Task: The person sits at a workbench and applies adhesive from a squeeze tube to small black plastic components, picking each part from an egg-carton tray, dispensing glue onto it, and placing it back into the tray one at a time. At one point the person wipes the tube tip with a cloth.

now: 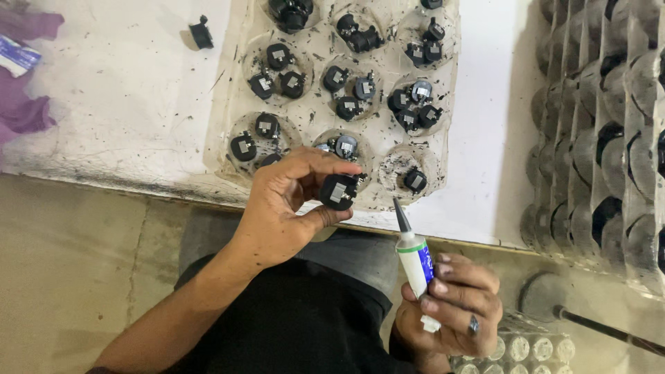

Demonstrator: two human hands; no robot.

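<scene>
My left hand (287,201) pinches a small round black part (338,192) with a grey metal square on its face, just over the table's front edge. My right hand (454,305) grips a small white glue tube (414,256) with a green band, a blue label and a dark pointed nozzle aimed up toward the part; the nozzle tip sits a little to the right of it, not touching. Behind my left hand lies a clear plastic tray (235,104) whose round pockets hold several similar black parts (346,93).
The tray rests on a white, speckled table (125,90). A loose black part (201,32) lies at the back left, purple cloth (21,104) at the far left. Stacked clear trays (596,138) stand at the right. Another pocketed tray (526,350) sits beside my right hand.
</scene>
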